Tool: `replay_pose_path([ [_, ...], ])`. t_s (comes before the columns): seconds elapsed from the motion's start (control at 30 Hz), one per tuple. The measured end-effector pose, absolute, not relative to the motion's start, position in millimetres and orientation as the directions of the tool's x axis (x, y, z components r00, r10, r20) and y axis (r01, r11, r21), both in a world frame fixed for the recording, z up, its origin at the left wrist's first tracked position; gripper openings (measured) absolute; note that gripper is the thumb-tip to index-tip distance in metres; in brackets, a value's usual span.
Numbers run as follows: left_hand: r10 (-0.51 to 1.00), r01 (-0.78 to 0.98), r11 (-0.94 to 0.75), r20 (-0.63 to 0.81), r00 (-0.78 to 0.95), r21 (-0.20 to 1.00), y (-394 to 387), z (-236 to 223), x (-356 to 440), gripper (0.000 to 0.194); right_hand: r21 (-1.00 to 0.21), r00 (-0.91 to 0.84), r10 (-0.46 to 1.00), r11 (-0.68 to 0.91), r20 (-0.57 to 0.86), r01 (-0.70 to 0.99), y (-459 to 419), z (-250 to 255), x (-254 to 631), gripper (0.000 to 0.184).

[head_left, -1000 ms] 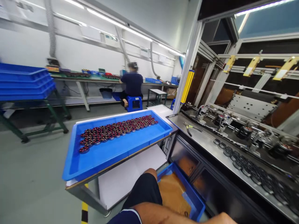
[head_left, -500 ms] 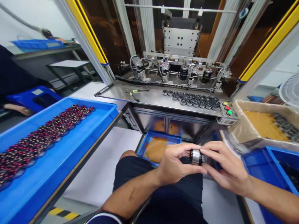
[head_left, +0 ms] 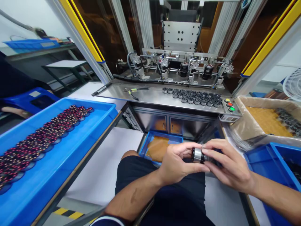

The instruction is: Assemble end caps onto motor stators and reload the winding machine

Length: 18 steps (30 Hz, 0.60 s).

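Above my lap, my left hand (head_left: 175, 161) grips a small motor stator (head_left: 198, 155), a silver ring with black toothed ends. Thumb and fingers press on it from below and above. At its right end, my right hand (head_left: 227, 163) closes its fingertips on the black end of the same stator. Something dark shows between the right fingers, too hidden to make out. Ahead on the metal ledge (head_left: 155, 97), several similar stators (head_left: 197, 96) stand in close rows. Pliers (head_left: 136, 91) with yellow-and-black handles lie left of them.
A machine (head_left: 181, 66) with fixtures stands behind the ledge. At left, a blue tray (head_left: 98, 116) holds rows of dark parts with reddish dots (head_left: 44, 135). On the right are a button box (head_left: 230, 110), a lined carton (head_left: 246, 131) and a blue bin (head_left: 261, 160). A person (head_left: 14, 72) sits far left.
The view has shifted slightly. Both hands stay on the stator, and the right fingers have moved a little around its end.
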State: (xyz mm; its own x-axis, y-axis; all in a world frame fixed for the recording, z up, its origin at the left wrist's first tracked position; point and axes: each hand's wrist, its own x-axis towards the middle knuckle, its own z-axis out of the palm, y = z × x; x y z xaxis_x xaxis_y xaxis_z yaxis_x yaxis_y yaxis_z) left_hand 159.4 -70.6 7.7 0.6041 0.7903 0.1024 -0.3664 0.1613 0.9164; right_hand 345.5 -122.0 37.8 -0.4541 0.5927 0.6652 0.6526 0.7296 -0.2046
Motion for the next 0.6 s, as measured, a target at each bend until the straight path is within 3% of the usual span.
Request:
replay_pose_path([
  [0.6,0.783,-0.386,0.269,0.033,0.621,0.882,-68.3,6.1,157.2,0.06,-0.179,-0.469,0.578,0.737,0.668,0.652,-120.0,32.0,347.5,0.046],
])
